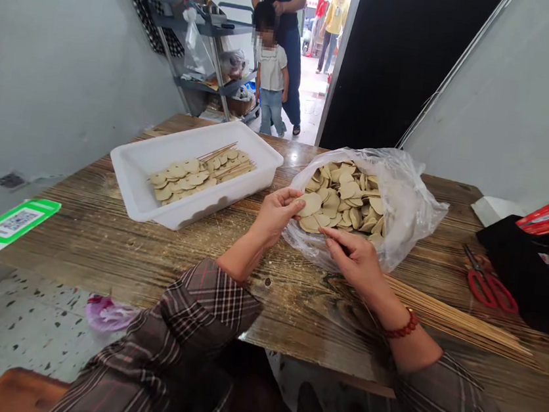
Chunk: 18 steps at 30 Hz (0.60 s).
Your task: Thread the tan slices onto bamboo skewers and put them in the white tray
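My left hand (276,216) pinches a flat, round beige slice (309,205) at the near left edge of an open clear plastic bag (405,211). Many similar beige slices (348,191) fill the bag. Just to the right, my right hand (355,258) has its fingers closed on a thin wooden skewer (324,231), whose tip points toward the held slice. Whether the tip touches the slice I cannot tell. A bundle of loose skewers (460,313) lies on the table beside my right forearm.
To the left stands a white plastic tray (143,207) with skewered slices (183,179). Red-handled scissors (490,287) and a black container (533,282) lie at the right. A child (272,73) and an adult (292,49) stand beyond the wooden table (265,284), near a shelf cart (208,26).
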Tool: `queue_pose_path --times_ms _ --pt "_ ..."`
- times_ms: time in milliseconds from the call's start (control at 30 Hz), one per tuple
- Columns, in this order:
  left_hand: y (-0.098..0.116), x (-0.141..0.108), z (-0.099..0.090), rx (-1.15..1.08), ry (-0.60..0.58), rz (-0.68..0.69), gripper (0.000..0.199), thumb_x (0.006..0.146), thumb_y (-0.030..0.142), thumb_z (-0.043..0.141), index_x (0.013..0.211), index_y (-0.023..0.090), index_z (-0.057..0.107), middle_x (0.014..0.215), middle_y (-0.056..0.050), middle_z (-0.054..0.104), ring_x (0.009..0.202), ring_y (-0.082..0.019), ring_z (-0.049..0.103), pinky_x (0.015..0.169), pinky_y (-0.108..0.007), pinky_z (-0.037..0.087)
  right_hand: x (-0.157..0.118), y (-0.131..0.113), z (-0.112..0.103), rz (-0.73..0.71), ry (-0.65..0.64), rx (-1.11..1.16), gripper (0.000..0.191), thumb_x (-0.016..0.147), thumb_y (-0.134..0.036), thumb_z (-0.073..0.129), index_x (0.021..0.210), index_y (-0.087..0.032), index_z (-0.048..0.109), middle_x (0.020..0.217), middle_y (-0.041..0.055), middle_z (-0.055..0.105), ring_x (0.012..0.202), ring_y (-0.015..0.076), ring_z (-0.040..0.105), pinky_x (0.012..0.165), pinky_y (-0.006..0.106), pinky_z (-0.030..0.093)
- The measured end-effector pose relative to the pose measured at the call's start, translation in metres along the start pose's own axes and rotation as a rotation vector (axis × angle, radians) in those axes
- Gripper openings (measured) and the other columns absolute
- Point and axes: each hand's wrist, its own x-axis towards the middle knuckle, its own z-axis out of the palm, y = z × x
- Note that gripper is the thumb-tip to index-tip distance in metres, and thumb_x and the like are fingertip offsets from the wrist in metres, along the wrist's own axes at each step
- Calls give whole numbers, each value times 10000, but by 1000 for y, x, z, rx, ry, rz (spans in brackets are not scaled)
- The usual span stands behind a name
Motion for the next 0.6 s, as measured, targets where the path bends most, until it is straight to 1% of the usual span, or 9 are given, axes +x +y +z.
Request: queue_pose_path --times_ms 233,600 --pt "-1 1 0 5 -6 4 342 594 327 798 830 132 646 720 3 661 615 -90 574 538 -188 466 0 1 1 41 -22 0 310 886 -250 537 1112 -227 748 1095 63 753 993 232 711 884 373 553" --pt "-2 1 -1 43 -30 26 336 611 335 800 839 130 664 717 1 664 613 -93 573 581 -211 492 0 6 3 39 -23 -5 313 884 -247 530 1093 -185 755 1072 93 757 964 233 723 862 356 560"
